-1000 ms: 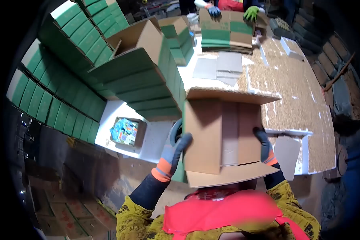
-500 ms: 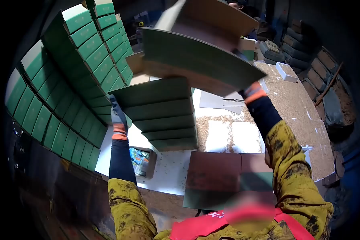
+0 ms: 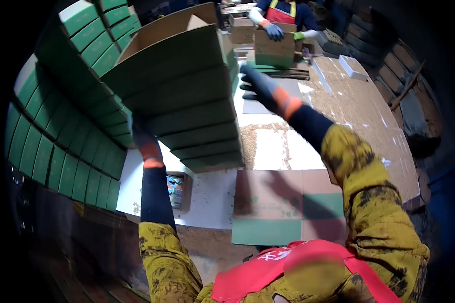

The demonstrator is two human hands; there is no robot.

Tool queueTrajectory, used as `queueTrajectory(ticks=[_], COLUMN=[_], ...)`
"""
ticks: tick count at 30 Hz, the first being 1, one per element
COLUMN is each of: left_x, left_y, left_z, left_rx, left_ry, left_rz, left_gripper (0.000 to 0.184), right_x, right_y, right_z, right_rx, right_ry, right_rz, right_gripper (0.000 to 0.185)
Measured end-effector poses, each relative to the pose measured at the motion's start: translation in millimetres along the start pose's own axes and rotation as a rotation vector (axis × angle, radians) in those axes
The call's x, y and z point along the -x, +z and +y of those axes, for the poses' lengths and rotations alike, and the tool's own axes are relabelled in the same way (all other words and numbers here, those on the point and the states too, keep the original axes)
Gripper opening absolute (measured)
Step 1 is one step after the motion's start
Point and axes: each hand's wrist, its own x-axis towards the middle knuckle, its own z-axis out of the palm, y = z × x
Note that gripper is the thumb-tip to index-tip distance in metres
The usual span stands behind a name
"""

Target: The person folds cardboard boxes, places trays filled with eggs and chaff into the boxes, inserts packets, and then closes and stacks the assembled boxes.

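Beside stacked, square-edged green cardboard boxes [image 3: 187, 101], the right hand [image 3: 261, 91] spreads its gloved fingers; the left hand [image 3: 142, 136] is shadowed, its fingers' state I can't tell.

I see box rows [image 3: 55, 144] at left, a carton stack [image 3: 187, 103] right of them, a packet tray [image 3: 187, 193] nearer, flattened cardboard [image 3: 268, 204] to its right.

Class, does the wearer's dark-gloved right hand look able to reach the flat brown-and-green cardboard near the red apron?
Probably yes: the right hand looks open and empty, and the flat cardboard has nothing resting on its visible surface.
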Motion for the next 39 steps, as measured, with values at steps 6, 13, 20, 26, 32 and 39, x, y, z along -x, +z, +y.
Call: queueTrajectory(ticks=[6, 13, 20, 26, 32, 39], left_x=[233, 370, 215, 189, 149, 149], left_y=[16, 36, 18, 7, 20, 30], left_z=[38, 2, 264, 305, 316, 297], left_rx=[-0.252, -0.192, -0.316, -0.337, -0.151, -0.096], left_ry=[-0.272, -0.079, 0.403, 0.173, -0.285, -0.196], left_rz=[-0.379, -0.818, -0.1, -1.034, -1.68, -1.152], left_gripper=[0.069, 0.05, 0.06, 0.026, 0.025, 0.012], right_x=[238, 356, 351, 357, 323, 386], right_y=[-188, -206, -229, -196, -81, -86], right_z=[200, 254, 111, 65, 22, 36], right_rx=[0.493, 0.291, 0.105, 0.857, 1.532, 1.381], right_ry=[0.014, 0.288, -0.217, -0.498, -0.596, -0.763], right_rz=[0.662, 0.912, 0.413, 0.841, 0.091, 0.008], right_gripper=[0.07, 0.05, 0.035, 0.052, 0.058, 0.027])
